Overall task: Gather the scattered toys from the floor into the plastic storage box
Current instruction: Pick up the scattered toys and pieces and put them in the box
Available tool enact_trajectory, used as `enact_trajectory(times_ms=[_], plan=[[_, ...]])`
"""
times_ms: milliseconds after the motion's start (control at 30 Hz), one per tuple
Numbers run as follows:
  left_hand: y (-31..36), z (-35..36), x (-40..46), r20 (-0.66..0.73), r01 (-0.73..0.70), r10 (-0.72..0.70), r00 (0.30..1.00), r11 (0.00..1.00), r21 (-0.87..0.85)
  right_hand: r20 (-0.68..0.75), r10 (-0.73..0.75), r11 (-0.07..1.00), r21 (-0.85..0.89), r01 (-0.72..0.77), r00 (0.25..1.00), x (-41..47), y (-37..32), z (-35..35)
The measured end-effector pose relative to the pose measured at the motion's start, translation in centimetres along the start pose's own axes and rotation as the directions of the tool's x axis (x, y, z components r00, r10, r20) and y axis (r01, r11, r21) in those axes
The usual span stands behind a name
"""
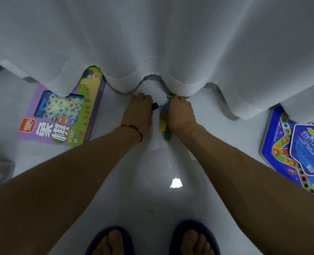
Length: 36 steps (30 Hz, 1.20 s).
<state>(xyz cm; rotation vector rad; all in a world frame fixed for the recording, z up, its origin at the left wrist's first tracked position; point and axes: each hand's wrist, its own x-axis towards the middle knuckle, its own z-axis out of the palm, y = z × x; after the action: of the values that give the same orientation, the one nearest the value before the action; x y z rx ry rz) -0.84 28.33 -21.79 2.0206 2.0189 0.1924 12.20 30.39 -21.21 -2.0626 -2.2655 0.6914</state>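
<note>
— Where are the toys?
— On the floor (pixel 152 181) by the curtain (pixel 152 43) hem. The right hand (pixel 180 115) grips coloured blocks (pixel 164 128); yellow and green ones point lengthwise back at the feet.
— And the left hand (pixel 139 111)?
— Curled over a small black piece (pixel 154 106); whether it grips, I can't tell.
</note>
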Motion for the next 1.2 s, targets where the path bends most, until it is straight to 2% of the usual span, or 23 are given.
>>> enact_trajectory(times_ms=[133, 267, 367, 467, 533, 633, 800, 867, 933, 967, 1000, 1033, 1067, 1100, 1133, 1167, 1200], plan=[[1.6, -0.8, -1.1, -0.023, 0.154, -0.161, 0.987, 0.969, -0.191, 0.02, -0.106, 0.992, -0.072, 0.108, 0.994, -0.7, -0.2, -0.2], [4.4, -0.7, -3.3, 0.01, 0.227, -0.244, 0.97, 0.889, -0.398, -0.104, -0.176, 0.982, -0.094, 0.166, 0.979, -0.1, 1.5, -2.0], [5.7, 0.8, -4.2, 0.003, 0.23, -0.236, 0.972, 0.946, -0.226, -0.211, -0.214, 0.974, -0.124, 0.191, 0.954, 1.8, 2.6, -3.6], [6.0, 2.6, -4.9, -0.028, 0.098, -0.098, 0.995, 0.995, 0.014, -0.1, -0.349, 0.911, -0.269, 0.313, 0.932, 2.7, 2.7, -3.0], [5.5, 3.6, -5.0, -0.056, 0.022, -0.015, 0.998, 0.993, 0.113, -0.054, -0.378, 0.888, -0.301, 0.346, 0.924, 2.0, 2.8, -2.1], [4.5, 3.7, -5.6, -0.082, -0.038, 0.056, 0.995, 0.978, 0.203, -0.114, -0.385, 0.883, -0.333, 0.33, 0.916, 0.0, 3.2, -1.1], [2.0, 3.8, -8.3, -0.056, -0.088, 0.105, 0.993, 0.964, 0.253, -0.102, -0.326, 0.892, -0.362, 0.27, 0.94, -4.0, 5.8, -0.4], [1.6, 3.8, -9.8, -0.003, -0.091, 0.095, 0.996, 0.964, 0.251, -0.076, -0.273, 0.933, -0.266, 0.244, 0.959, -6.0, 7.3, -0.3], [1.7, 3.1, -11.8, 0.046, -0.078, 0.072, 0.996, 0.984, 0.163, -0.035, -0.054, 0.998, 0.024, 0.055, 0.998, -8.6, 8.2, -1.0], [2.0, 2.6, -12.7, 0.105, 0.012, -0.014, 0.994, 1.0, 0.018, 0.031, 0.085, 0.972, 0.217, -0.089, 0.996, -9.9, 8.5, -1.4], [2.5, 2.1, -13.5, 0.202, 0.179, -0.145, 0.968, 0.971, -0.16, 0.153, 0.209, 0.879, 0.402, -0.254, 0.966, -11.3, 8.6, -1.7], [2.8, 1.1, -14.4, 0.322, 0.383, -0.281, 0.904, 0.867, -0.32, 0.282, 0.263, 0.748, 0.544, -0.38, 0.923, -12.9, 8.4, -2.3], [3.2, -0.3, -15.5, 0.483, 0.596, -0.374, 0.792, 0.647, -0.476, 0.404, 0.251, 0.586, 0.66, -0.47, 0.88, -14.6, 7.8, -3.4], [3.7, -1.9, -16.7, 0.642, 0.745, -0.378, 0.667, 0.324, -0.582, 0.498, 0.202, 0.427, 0.731, -0.533, 0.844, -16.3, 6.8, -4.7], [4.1, -3.8, -18.2, 0.729, 0.778, -0.338, 0.595, 0.014, -0.628, 0.566, 0.123, 0.315, 0.757, -0.573, 0.815, -17.8, 5.6, -6.1], [4.3, -5.9, -19.7, 0.756, 0.729, -0.305, 0.579, -0.221, -0.648, 0.609, 0.044, 0.267, 0.757, -0.596, 0.792, -19.1, 4.1, -7.6], [4.1, -8.1, -21.1, 0.751, 0.662, -0.297, 0.59, -0.355, -0.66, 0.639, -0.028, 0.26, 0.747, -0.612, 0.768, -20.1, 2.4, -9.1]])
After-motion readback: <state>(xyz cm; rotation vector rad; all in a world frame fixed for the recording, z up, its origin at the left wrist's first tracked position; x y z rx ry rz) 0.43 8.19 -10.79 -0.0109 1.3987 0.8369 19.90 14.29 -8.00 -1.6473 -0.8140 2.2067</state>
